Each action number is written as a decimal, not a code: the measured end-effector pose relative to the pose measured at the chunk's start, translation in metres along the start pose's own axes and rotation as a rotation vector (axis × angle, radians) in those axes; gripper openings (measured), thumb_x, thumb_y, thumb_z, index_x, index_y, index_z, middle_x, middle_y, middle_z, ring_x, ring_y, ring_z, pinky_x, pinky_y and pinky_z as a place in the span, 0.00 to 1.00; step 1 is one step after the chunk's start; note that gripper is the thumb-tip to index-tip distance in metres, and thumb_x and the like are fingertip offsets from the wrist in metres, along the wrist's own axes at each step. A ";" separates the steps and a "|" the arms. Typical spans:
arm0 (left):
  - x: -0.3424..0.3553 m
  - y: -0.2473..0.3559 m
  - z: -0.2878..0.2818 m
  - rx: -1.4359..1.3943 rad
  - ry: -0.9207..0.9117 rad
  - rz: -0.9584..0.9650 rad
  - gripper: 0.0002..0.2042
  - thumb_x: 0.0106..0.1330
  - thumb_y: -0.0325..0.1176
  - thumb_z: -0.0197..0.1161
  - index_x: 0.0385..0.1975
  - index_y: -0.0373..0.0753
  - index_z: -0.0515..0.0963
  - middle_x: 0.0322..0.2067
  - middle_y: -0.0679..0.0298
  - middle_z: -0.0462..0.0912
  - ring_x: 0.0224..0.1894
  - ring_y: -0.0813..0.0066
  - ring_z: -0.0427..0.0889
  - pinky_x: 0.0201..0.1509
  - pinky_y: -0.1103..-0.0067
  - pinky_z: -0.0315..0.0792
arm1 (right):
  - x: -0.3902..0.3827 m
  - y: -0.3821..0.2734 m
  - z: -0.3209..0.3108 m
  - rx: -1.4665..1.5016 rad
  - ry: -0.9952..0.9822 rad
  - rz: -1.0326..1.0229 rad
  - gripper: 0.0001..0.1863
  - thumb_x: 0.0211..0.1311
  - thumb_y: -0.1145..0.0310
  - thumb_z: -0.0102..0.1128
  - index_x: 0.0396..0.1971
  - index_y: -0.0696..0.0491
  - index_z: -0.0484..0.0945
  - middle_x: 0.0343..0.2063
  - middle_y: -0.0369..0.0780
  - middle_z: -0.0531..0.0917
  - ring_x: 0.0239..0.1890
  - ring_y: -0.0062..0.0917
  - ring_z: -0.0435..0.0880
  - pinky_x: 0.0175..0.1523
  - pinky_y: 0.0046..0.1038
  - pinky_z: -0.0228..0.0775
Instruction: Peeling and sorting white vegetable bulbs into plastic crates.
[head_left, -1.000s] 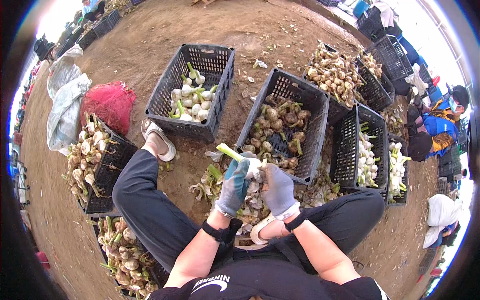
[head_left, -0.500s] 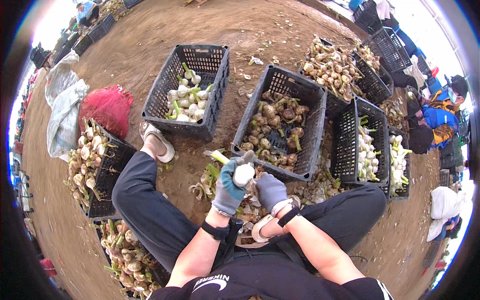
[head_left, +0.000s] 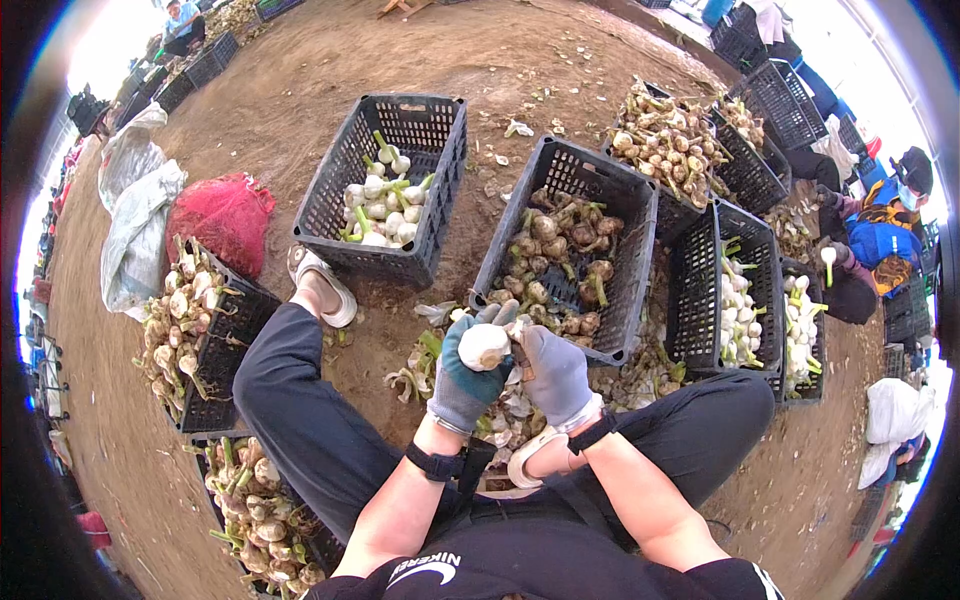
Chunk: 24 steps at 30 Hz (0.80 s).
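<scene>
My gloved left hand (head_left: 460,375) is closed round a white garlic bulb (head_left: 484,348), root end facing up toward me. My gloved right hand (head_left: 556,373) is closed at the bulb's right side; what its fingertips hold is unclear. Just beyond them is a black crate (head_left: 625,340) of brown, dirty bulbs (head_left: 545,228). Another crate (head_left: 360,263) holds white bulbs (head_left: 385,208) with green stems at the front left. Loose peelings and leaves (head_left: 410,378) lie on the dirt below my hands, between my legs.
Crates of unpeeled garlic (head_left: 185,340) stand at left and back right (head_left: 670,145); crates of white bulbs (head_left: 735,320) at right. Sacks (head_left: 140,240) and a red mesh bag (head_left: 215,230) lie left. A co-worker (head_left: 880,240) in blue sits at right, another person (head_left: 180,30) far back left.
The bulb has been turned: its stem pointed up-left a second ago, and now its root end faces me. My right hand dropped away slightly, then returned to the bulb's side.
</scene>
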<state>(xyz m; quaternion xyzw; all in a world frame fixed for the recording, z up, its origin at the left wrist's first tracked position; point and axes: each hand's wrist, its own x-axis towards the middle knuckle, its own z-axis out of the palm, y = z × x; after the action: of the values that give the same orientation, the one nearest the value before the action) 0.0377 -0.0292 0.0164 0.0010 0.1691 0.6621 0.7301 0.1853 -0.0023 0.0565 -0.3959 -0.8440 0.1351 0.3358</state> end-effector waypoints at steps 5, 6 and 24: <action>-0.004 0.006 -0.010 0.259 -0.120 -0.009 0.22 0.75 0.38 0.50 0.66 0.37 0.67 0.63 0.63 0.76 0.62 0.74 0.75 0.71 0.75 0.63 | 0.005 -0.009 -0.003 -0.085 0.026 0.027 0.17 0.49 0.76 0.60 0.42 0.51 0.78 0.32 0.41 0.80 0.31 0.40 0.82 0.33 0.37 0.75; -0.004 0.005 -0.011 0.154 -0.118 -0.057 0.22 0.75 0.37 0.50 0.65 0.37 0.67 0.64 0.63 0.76 0.62 0.74 0.75 0.70 0.75 0.63 | 0.006 -0.009 -0.006 -0.127 -0.002 0.023 0.16 0.47 0.76 0.60 0.40 0.50 0.78 0.31 0.41 0.80 0.31 0.41 0.82 0.33 0.37 0.74; 0.004 0.006 0.003 -0.136 0.077 -0.033 0.20 0.77 0.44 0.47 0.56 0.36 0.72 0.65 0.59 0.74 0.68 0.51 0.70 0.72 0.63 0.66 | -0.006 -0.015 -0.005 0.221 -0.265 0.364 0.24 0.61 0.54 0.68 0.50 0.53 0.74 0.38 0.50 0.84 0.42 0.47 0.84 0.44 0.41 0.76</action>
<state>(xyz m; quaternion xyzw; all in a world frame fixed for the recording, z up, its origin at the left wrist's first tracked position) 0.0331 -0.0236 0.0198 -0.0766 0.1516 0.6596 0.7322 0.1833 -0.0167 0.0647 -0.4812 -0.7755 0.3355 0.2335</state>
